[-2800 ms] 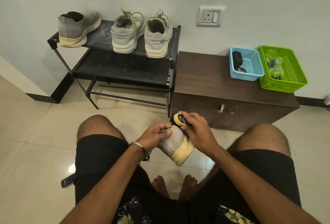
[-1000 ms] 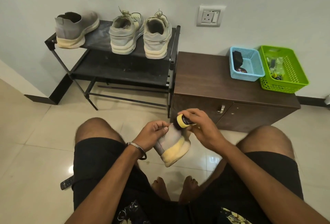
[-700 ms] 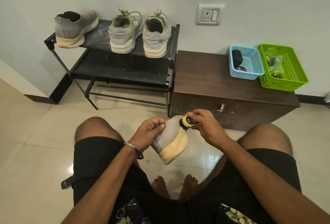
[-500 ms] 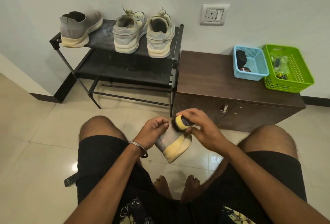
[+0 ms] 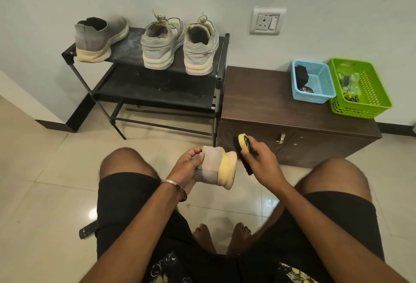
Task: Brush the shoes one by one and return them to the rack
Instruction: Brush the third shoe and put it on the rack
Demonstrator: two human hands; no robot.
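Grey slip-on shoe (image 5: pixel 216 165) held between the knees, above the tiled floor (image 5: pixel 40 170). Yellowed sole faces right, toward the brush. Left hand (image 5: pixel 188 165) grips the shoe at its fabric upper, fingers curled over the top edge, thumb side under. A metal bangle (image 5: pixel 174 184) sits on that wrist.

Right hand (image 5: pixel 258 158) closes around a shoe brush (image 5: pixel 245 149): yellow-edged back, dark bristles pointing at the sole. Brush sits just beside the sole; whether bristles touch it, cannot tell.

Behind, a black two-tier shoe rack (image 5: pixel 157 93) stands against the wall. Top tier carries three shoes, heels toward the camera: the matching grey slip-on (image 5: pixel 99 37) at the left end, then a pair of laced grey sneakers, left one (image 5: pixel 161 43), right one (image 5: pixel 200 49), side by side at the right end. Lower tier shows only its dusty dark surface.

Right of the rack, touching or nearly so, a low dark wood cabinet (image 5: pixel 258 98) with two doors. On its top at the far right: a blue basket (image 5: pixel 315 93) holding a dark object and a round tin, and a green basket (image 5: pixel 369 102) just beside it with small items, too small to identify.

Wall socket (image 5: pixel 267 21) above the cabinet. A black remote (image 5: pixel 87 229) lies on the floor beside the left thigh. Bare feet visible between the legs.
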